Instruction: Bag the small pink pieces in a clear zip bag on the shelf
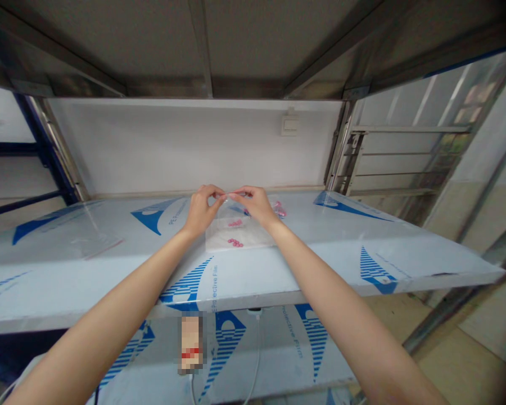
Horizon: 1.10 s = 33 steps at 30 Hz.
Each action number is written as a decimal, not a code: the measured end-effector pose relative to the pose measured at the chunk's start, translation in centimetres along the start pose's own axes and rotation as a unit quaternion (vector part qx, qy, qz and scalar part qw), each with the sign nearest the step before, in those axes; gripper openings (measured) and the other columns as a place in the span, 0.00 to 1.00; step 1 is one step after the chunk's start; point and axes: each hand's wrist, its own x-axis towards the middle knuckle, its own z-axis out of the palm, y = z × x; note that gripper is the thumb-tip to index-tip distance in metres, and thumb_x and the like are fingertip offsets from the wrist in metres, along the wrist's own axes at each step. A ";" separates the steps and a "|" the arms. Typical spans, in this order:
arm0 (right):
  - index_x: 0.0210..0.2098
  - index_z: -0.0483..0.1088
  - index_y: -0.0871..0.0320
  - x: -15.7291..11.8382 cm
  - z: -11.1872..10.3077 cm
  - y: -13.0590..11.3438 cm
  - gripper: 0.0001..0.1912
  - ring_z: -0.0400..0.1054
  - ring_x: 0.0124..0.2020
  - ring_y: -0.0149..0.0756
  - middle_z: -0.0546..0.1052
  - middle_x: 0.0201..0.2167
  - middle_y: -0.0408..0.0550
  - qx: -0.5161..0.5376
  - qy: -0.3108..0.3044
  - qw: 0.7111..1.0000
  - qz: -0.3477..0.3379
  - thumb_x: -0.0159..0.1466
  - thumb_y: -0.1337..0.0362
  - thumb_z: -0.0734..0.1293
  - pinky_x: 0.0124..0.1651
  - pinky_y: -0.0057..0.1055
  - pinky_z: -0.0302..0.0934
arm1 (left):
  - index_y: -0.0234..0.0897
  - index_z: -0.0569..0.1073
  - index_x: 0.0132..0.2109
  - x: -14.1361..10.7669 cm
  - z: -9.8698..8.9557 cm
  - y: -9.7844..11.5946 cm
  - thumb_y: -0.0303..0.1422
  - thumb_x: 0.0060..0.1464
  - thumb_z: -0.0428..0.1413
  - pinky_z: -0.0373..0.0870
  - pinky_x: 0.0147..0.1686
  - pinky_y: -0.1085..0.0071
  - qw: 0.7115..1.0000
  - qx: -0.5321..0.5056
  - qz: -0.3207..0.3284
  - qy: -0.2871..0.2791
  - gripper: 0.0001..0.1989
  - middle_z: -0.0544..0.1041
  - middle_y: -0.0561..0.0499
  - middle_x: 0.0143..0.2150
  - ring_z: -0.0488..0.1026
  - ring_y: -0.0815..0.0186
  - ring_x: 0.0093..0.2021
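- My bare left forearm (113, 315) reaches forward from the lower left, slanting inward.
- My bare right forearm (337, 301) comes up from the lower right, so the two converge ahead of me.
- My left hand (201, 211) turns inward, fingers bent, thumb (217, 206) and forefinger closed in a pinch.
- My right hand (257, 204) faces it, pinching likewise.
- My fingertips (223, 197) sit just beside each other; whether they touch, I can't tell.
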 end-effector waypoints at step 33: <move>0.28 0.73 0.61 0.6 -2.4 4.4 0.07 0.61 0.19 0.26 0.72 0.21 0.41 0.175 0.113 0.955 0.212 0.51 0.64 0.70 0.21 0.24 0.51 | 0.33 0.76 0.36 -0.6 1.2 -2.9 0.39 0.49 0.55 0.68 0.33 0.69 0.963 -0.139 -0.165 -0.159 0.13 0.78 0.48 0.26 0.73 0.64 0.28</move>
